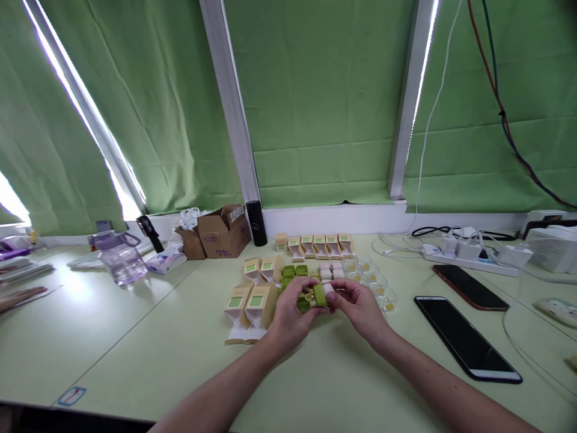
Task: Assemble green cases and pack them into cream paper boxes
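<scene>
My left hand (pixel 291 311) is closed on a small green plastic case (pixel 319 295), held above the front of the grouped parts. The fingers of my right hand (pixel 360 305) pinch a small pale pink block (pixel 329 290) against the case's right side. Whether the block sits inside the case cannot be seen. Behind my hands lie more green pieces (pixel 288 272), pale pink blocks (pixel 331 269) in rows and clear plastic pieces (pixel 363 264) with yellow centres. Left of my left hand stand open kraft paper boxes (pixel 256 300) with green labels.
Another row of small boxes (pixel 307 245) stands at the back. A cardboard carton (pixel 222 233), a black cylinder (pixel 256 224) and a lilac water jug (pixel 121 258) are to the left. Two phones, one black-screened phone (pixel 466 337) nearer, and a power strip (pixel 471 257) lie right.
</scene>
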Demonstrator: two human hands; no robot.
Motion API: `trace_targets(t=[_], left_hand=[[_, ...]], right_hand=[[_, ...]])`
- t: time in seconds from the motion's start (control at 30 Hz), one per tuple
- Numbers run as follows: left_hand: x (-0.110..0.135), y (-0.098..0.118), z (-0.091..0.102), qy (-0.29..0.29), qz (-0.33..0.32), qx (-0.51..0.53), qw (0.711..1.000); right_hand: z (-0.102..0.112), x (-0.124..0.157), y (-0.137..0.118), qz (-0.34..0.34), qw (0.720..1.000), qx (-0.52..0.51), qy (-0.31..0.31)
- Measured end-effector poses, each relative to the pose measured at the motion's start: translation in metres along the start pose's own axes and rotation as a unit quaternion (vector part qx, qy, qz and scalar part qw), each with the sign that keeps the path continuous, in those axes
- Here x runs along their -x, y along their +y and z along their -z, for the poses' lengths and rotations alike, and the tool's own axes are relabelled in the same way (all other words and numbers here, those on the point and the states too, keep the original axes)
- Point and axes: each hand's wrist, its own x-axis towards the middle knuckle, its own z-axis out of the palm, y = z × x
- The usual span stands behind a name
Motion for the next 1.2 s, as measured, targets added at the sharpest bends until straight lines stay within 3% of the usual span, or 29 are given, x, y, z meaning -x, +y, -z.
trace_targets(t=[0.3,0.47,0.7,0.9,1.07,1.13,1.2], left_hand=[[0.003,0.012,-0.004,-0.021,-0.01,0.014,1.0],[0.006,0.015,-0.006,-0.024,0.023,0.032,0.999],[0.005,0.022,-0.003,-0.034,-0.073,-0.045,0.996],[0.005,0.024,-0.003,-0.055,-0.067,-0.081,0.993],[0.006,0.017,-0.003,-0.031,-0.025,-0.024,0.999],[0.005,0.015,-0.004,-0.024,0.016,0.029,0.999],[0.004,0.015,-0.005,-0.026,0.058,0.094,0.994]], right_hand=[[-0.004,0.001,-0.003,0.007,0.999,-0.03,0.009],[-0.008,0.003,-0.009,0.013,0.998,-0.057,0.006],[-0.011,0.006,-0.007,-0.001,0.998,-0.061,0.003],[-0.012,0.006,0.0,0.003,0.997,-0.074,-0.012],[-0.013,0.011,-0.003,0.038,0.999,-0.004,-0.038],[-0.012,0.014,-0.004,0.087,0.993,0.074,-0.027],[-0.009,0.016,-0.004,0.163,0.97,0.181,-0.009]])
